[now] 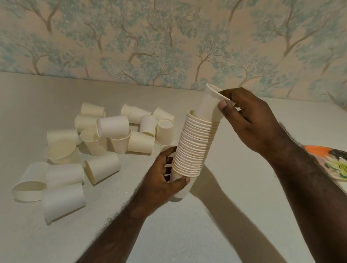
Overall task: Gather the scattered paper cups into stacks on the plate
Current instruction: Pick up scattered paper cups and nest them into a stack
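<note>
A cup [209,102] is being seated into the stack [194,146].
Its rim is being pinched by the right hand [252,122]; the base is being gripped by the left hand [163,179], and should be kept coaxial.

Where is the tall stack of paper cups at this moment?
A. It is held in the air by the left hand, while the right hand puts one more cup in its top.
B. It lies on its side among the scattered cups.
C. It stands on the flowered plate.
A: the left hand grips the base of the stack of paper cups above the table, and the right hand holds the top cup by its rim; the flowered plate lies apart.
</note>
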A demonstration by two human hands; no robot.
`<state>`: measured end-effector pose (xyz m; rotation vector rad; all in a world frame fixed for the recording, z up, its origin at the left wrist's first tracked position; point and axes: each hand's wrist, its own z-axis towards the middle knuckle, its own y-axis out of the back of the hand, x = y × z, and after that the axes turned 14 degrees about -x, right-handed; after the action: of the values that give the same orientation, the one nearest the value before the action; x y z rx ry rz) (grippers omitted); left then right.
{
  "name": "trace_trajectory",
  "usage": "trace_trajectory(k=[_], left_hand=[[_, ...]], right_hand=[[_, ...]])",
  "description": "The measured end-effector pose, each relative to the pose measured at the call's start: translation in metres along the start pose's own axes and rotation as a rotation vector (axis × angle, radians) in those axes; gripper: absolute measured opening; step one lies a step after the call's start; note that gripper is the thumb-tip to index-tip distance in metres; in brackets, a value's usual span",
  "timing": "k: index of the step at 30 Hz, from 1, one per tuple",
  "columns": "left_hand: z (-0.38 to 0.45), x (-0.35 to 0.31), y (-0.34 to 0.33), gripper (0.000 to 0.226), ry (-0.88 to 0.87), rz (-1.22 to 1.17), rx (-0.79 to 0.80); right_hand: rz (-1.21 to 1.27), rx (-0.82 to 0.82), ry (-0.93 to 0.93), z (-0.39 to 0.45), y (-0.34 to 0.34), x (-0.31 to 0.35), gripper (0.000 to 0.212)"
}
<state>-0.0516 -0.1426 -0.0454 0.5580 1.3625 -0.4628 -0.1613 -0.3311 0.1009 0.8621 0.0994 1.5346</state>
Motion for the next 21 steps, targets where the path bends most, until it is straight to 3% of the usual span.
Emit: trace_trajectory(k=[3, 8, 12, 16, 21], left_hand=[[0.001, -0.003, -0.011, 0.071, 0.007, -0.007, 0.009], [0.001, -0.008, -0.037, 0.073, 0.01, -0.02, 0.026], [0.002, -0.014, -0.059, 0.072, 0.037, -0.049, 0.035], [0.006, -0.025, -0.088, 0.065, 0.083, -0.039, -0.003], [0.014, -0.041, -0.14, 0.058, 0.066, 0.04, -0.059]], right_hand=[[-0.029, 0.042, 0.006, -0.003, 0.009, -0.013, 0.037], [-0.003, 0.255, -0.045, -0.016, 0.018, -0.036, 0.036], [0.065, 0.346, -0.132, -0.034, 0.037, -0.053, 0.08], [-0.257, 0.243, 0.013, -0.056, 0.052, -0.083, 0.107], [-0.4, 0.045, 0.013, -0.081, 0.064, -0.143, 0.093]])
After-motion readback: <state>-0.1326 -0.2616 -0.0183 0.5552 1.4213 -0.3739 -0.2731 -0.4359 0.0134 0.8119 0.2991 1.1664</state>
